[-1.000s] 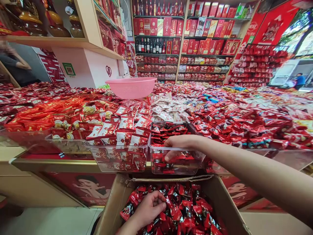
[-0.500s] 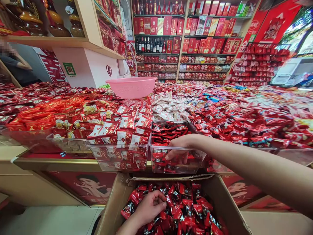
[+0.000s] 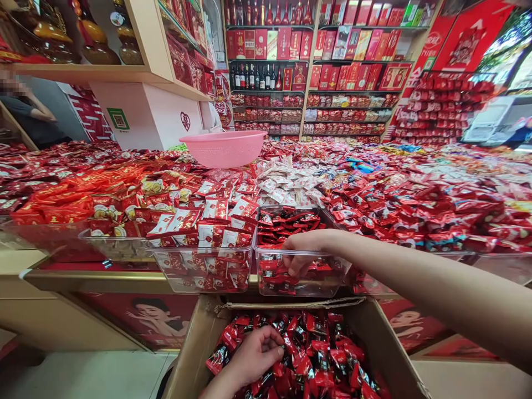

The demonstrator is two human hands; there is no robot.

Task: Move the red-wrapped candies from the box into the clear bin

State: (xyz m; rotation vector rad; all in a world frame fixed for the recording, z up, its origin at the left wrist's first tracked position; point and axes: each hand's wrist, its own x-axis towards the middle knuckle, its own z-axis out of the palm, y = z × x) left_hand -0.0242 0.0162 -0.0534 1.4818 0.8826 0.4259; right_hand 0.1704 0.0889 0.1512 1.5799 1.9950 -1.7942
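Note:
My right hand (image 3: 302, 256) reaches into a clear plastic bin (image 3: 303, 287) that holds red-and-black wrapped candies (image 3: 286, 221). Its fingers are bent and pressed together behind the bin's front wall, closed at a red wrapped candy; the fingertips are partly hidden. Below, my left hand (image 3: 258, 354) rests on a heap of the same red-and-black candies (image 3: 322, 360) inside an open cardboard box (image 3: 388, 346). The fingers of that hand curl in towards the thumb, and whatever lies within them does not show.
Left of the bin stands another clear bin (image 3: 199, 271) of white-and-red packets. Behind, a pink plastic basket (image 3: 224, 149) sits on piled sweets. Shelves (image 3: 270, 61) of bottles and red boxes line the back. A person (image 3: 31, 119) is at the far left.
My right hand's fingers, which pointed down and apart, have drawn together and shifted slightly left within the bin. My left hand has barely moved on the candies.

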